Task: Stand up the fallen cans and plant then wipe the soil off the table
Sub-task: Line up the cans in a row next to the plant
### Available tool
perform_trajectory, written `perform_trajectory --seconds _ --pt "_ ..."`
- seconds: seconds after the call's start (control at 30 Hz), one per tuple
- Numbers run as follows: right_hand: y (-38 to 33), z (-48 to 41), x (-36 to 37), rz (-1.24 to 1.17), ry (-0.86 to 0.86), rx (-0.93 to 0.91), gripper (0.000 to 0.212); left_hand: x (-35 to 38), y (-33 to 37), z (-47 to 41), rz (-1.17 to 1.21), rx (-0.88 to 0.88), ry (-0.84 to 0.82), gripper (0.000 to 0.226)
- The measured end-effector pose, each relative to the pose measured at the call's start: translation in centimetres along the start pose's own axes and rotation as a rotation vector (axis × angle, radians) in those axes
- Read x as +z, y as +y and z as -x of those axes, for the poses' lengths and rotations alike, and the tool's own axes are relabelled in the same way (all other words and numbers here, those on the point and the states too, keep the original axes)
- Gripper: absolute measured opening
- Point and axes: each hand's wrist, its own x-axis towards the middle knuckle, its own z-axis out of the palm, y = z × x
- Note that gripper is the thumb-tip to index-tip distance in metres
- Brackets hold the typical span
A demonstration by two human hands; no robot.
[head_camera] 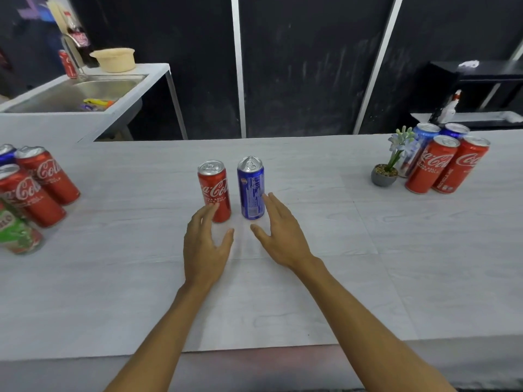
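Observation:
A red cola can (pixel 214 188) and a blue can (pixel 251 188) stand upright side by side in the middle of the pale table (pixel 396 250). My left hand (pixel 205 241) hovers just in front of the red can, fingers straight and spread, fingertips at its lower side. To the right, my right hand (pixel 278 232) is likewise spread, with its fingertips beside the blue can. Neither hand holds anything. A small plant in a grey pot (pixel 385 172) stands upright at the right. I see no soil on the table.
Several upright cans (pixel 445 162) cluster behind the plant at the right. More cans (pixel 31 190) stand at the left edge, among them a green one (pixel 17 233). A sink counter (pixel 85 91) with a beige bowl lies at the back left, a dark shelf at the back right.

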Motion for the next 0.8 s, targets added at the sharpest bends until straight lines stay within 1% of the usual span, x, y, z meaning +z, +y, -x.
perform_trajectory --seconds 0.17,0.33,0.53,0.8 --pt "1.1 1.7 -1.7 0.221 -0.099 -0.023 0.065 1.4 1.7 0.8 -0.091 0.135 -0.194 0.059" --pt "4.0 3.4 -4.3 0.346 -0.134 0.051 0.065 4.3 4.1 1.6 -0.172 0.224 -0.388 0.061" --pt "8.8 5.4 -8.8 0.422 -0.123 0.150 0.065 8.8 8.6 1.8 -0.349 0.375 -0.523 0.064" --pt "15.7 7.8 -15.2 0.477 -0.093 0.314 0.065 15.9 15.9 0.5 -0.446 0.523 -0.671 0.067"
